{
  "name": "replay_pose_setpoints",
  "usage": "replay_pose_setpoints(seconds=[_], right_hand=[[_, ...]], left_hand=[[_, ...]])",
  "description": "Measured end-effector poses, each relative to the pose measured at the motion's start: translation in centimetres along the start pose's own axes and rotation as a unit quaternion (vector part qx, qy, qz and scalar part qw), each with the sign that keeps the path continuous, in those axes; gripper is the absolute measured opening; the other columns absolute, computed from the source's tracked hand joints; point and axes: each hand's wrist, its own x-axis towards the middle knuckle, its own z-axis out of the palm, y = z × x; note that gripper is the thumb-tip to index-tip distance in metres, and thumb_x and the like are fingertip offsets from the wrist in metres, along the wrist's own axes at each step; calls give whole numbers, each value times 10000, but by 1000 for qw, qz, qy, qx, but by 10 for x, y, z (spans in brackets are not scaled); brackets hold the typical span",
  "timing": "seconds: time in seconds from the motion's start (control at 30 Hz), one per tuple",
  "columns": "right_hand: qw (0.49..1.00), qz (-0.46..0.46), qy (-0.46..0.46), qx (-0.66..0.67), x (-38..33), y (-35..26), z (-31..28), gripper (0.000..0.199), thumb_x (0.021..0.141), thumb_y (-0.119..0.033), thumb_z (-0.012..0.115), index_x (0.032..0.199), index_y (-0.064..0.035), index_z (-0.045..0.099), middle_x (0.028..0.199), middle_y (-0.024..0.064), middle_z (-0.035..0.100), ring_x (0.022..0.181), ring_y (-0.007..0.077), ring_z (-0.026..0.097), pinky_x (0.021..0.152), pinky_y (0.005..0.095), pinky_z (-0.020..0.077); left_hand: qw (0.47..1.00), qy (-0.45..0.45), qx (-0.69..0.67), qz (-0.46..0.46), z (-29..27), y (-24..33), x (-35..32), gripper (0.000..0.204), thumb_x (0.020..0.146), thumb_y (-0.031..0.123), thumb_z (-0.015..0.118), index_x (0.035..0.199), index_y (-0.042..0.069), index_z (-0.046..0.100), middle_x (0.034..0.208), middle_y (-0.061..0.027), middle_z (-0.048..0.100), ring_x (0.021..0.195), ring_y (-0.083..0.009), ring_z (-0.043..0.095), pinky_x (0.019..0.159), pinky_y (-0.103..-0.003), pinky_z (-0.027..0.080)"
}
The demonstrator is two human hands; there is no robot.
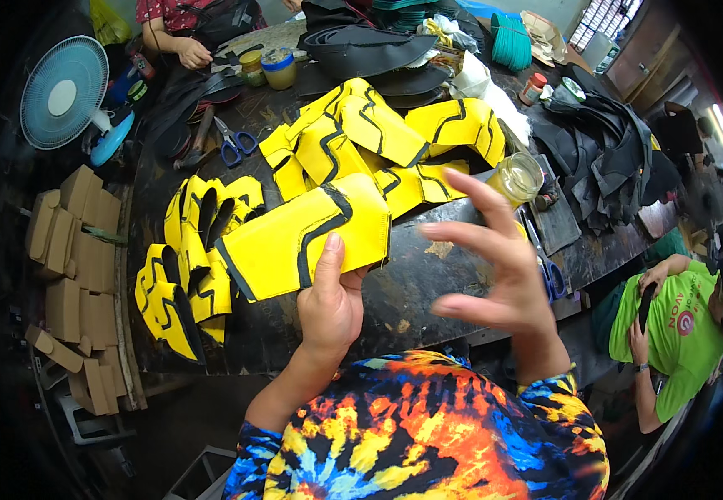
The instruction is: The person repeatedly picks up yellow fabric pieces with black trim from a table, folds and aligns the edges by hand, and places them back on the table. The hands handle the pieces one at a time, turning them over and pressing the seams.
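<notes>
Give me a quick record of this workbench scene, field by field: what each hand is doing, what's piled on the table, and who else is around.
left hand: grips a yellow piece with black trim
right hand: open, fingers spread, holding nothing
piles: more yellow pieces behind and at left
tools: blue-handled scissors, glass jar
table: dark, worn
others: a person in a green shirt at right
</notes>
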Motion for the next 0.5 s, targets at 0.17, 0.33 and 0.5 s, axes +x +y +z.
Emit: replay_pose_setpoints(seconds=[0.17,0.33,0.5], right_hand=[[991,-95,29,-88,28,19,41,640,694,-252,884,1307,-206,705,1530,139,495,1395,374,468,1129,493,357],[981,-150,81,-97,25,29,56,476,705,-202,876,1169,-219,767,1434,87,596,1347,341,510,1088,475,389],[979,-196,61,18,16,18,55,372,717,-281,905,1075,-228,816,1427,84,603,1334,336,510,1121,478,383]], left_hand=[[1000,-10,1,-16,4,3,-4,414,1094,232,488,1464,48,470,1415,-123,597,1280,-250,611,1093,-426,495],[999,-14,-33,-6,5,3,-3,399,1094,234,486,1444,42,491,1394,-119,614,1249,-242,628,1080,-420,501],[984,-80,-148,-57,1,11,5,363,1090,235,480,1374,24,562,1334,-112,664,1203,-225,656,1064,-402,509]])
